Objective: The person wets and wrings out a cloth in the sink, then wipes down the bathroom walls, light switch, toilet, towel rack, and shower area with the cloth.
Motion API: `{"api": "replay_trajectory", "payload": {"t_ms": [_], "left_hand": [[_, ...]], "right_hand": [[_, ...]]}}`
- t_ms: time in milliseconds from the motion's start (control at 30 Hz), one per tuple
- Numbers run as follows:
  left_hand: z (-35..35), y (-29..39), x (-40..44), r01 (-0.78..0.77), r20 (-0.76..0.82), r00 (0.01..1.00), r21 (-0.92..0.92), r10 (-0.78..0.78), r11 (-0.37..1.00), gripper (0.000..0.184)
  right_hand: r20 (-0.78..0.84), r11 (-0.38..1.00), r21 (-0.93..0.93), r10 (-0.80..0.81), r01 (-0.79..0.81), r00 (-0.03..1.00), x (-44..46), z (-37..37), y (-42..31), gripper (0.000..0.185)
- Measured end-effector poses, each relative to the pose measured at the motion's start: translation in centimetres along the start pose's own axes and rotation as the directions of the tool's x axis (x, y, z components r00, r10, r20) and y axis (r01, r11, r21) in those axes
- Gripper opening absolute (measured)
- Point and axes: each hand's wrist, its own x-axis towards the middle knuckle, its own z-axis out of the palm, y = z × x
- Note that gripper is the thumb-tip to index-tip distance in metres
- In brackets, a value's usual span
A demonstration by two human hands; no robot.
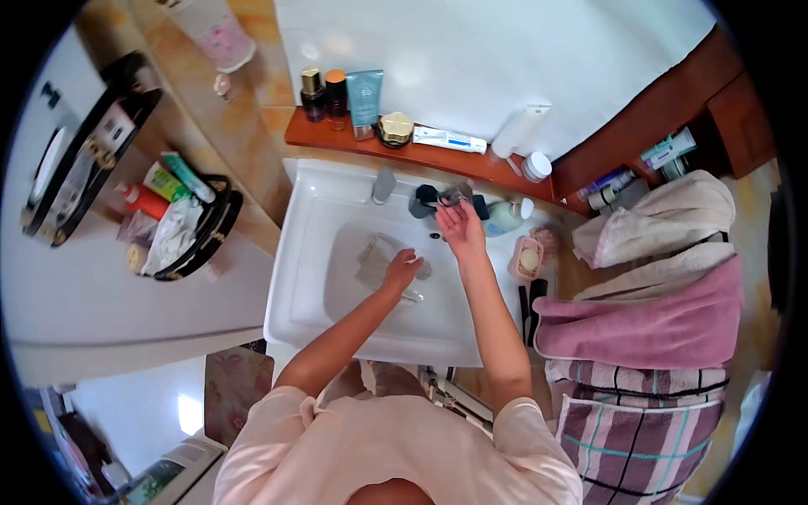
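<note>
A white sink (316, 286) spreads out in front of me, with a pale, wet-looking cloth (371, 268) in its basin. My left hand (403, 269) is over the basin beside the cloth, its fingers bent together; what they hold, if anything, is too small to name. At the sink's back right, my right hand (459, 225) is raised palm up with its fingers apart, just in front of dark cups (422, 202). A grey faucet (384, 185) stands at the back. Right of my right hand is a pale green bottle (502, 218).
A pink soap dish (527, 258) and a black comb (537, 307) lie on the sink's right edge. Bottles and tubes line a red-brown shelf (337, 140) behind. Towels (648, 311) hang at right; a corner rack (220, 227) is at left.
</note>
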Motion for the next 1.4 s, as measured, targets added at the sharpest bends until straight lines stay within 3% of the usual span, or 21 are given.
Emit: {"api": "replay_trajectory", "payload": {"t_ms": [67, 167, 267, 467, 500, 600, 633, 667, 733, 833, 867, 900, 1000, 1033, 1100, 1133, 1200, 1333, 1400], "left_hand": [[2.4, 0.5, 2.2, 0.199, 0.045, 0.980, -0.168, -0.194, 0.966, 0.048], [5.6, -1.8, 6.3, 0.486, 0.148, 0.873, -0.347, -0.465, 0.802, 0.044], [8.2, 0.1, 8.2, 0.567, 0.072, 0.778, -0.507, -0.624, 0.649, 0.031], [9.4, -4.0, 10.4, 0.548, 0.147, 0.775, -0.640, -0.614, 0.539, 0.024], [9.0, -4.9, 10.5, 0.536, 0.148, 0.801, -0.610, -0.581, 0.584, 0.024], [6.4, -9.5, 9.9, 0.257, -0.043, 0.961, -0.223, -0.273, 0.940, 0.033], [4.4, -9.4, 9.2, 0.128, -0.075, 0.988, -0.045, -0.131, 0.991, 0.035], [1.5, -8.6, 7.8, -0.004, -0.083, 0.996, 0.138, 0.015, 0.990, 0.038], [-3.1, -9.6, 5.6, -0.212, -0.006, 0.970, 0.467, 0.242, 0.859, 0.041], [-8.0, -11.5, 3.5, -0.399, 0.221, 0.899, 0.767, 0.377, 0.502, 0.042], [-9.0, -11.9, 3.2, -0.435, 0.289, 0.879, 0.811, 0.379, 0.390, 0.041], [-9.7, -12.5, 3.1, -0.469, 0.356, 0.857, 0.839, 0.372, 0.277, 0.042], [-11.2, -14.9, 3.9, -0.468, 0.401, 0.879, 0.830, 0.258, 0.304, 0.027], [-11.1, -14.2, 3.6, -0.448, 0.389, 0.892, 0.833, 0.231, 0.324, 0.024], [-10.8, -11.0, 3.2, -0.408, 0.368, 0.913, 0.839, 0.178, 0.359, 0.019], [-10.8, -10.3, 3.5, -0.429, 0.329, 0.902, 0.753, 0.280, 0.499, 0.017], [-11.1, -7.9, 4.4, -0.491, 0.205, 0.867, 0.507, 0.454, 0.708, 0.013], [-10.1, 2.7, 2.7, -0.550, 0.339, 0.826, 0.306, 0.451, 0.777, 0.012], [-9.5, 6.9, 1.1, -0.565, 0.340, 0.815, 0.284, 0.470, 0.774, 0.009]], "right_hand": [[-0.028, 1.000, -0.006, -0.030, 0.030, 0.999, 0.0, -0.2, -0.8, 0.029], [-0.063, 0.997, -0.077, -0.028, 0.023, 0.998, -0.5, -0.6, -0.6, 0.032], [-0.099, 0.988, -0.141, -0.079, 0.065, 0.992, -1.7, 0.0, -0.8, 0.032], [-0.216, 0.830, -0.497, -0.402, 0.254, 0.890, -6.5, -3.4, 1.3, 0.034], [-0.247, 0.798, -0.551, -0.433, 0.242, 0.867, -6.8, -5.7, 2.7, 0.032], [-0.374, 0.755, -0.655, -0.346, 0.019, 0.861, -7.3, -13.4, 9.3, 0.019], [-0.306, 0.620, -0.783, -0.317, -0.049, 0.898, -6.5, -17.3, 12.0, 0.021], [-0.162, 0.384, -0.923, -0.446, 0.025, 0.880, -5.6, -19.9, 15.3, 0.025], [-0.085, 0.127, -0.992, -0.531, -0.020, 0.843, -6.1, -20.0, 19.2, 0.024], [-0.193, 0.127, -0.978, -0.279, -0.163, 0.941, -4.8, -20.4, 21.6, 0.022], [-0.138, 0.129, -0.986, -0.271, -0.106, 0.953, -4.8, -20.2, 21.8, 0.022], [-0.085, 0.128, -0.990, -0.264, -0.052, 0.961, -5.2, -19.3, 21.3, 0.021], [-0.017, 0.089, -0.996, -0.259, 0.007, 0.966, -7.8, -13.5, 17.2, 0.021], [-0.010, 0.068, -0.998, -0.259, 0.008, 0.966, -8.8, -11.6, 15.7, 0.021], [0.213, -0.054, -0.977, -0.350, 0.207, 0.912, -10.2, -10.8, 13.3, 0.025], [0.324, -0.122, -0.946, -0.384, 0.300, 0.865, -10.8, -10.7, 12.0, 0.028], [0.267, -0.198, -0.959, -0.377, 0.204, 0.887, -12.0, -10.0, 8.9, 0.033], [0.409, -0.472, -0.854, -0.350, 0.218, 0.843, -13.5, -9.5, 3.6, 0.024], [0.392, -0.435, -0.878, -0.412, 0.200, 0.822, -14.6, -7.7, 1.3, 0.021]]}}
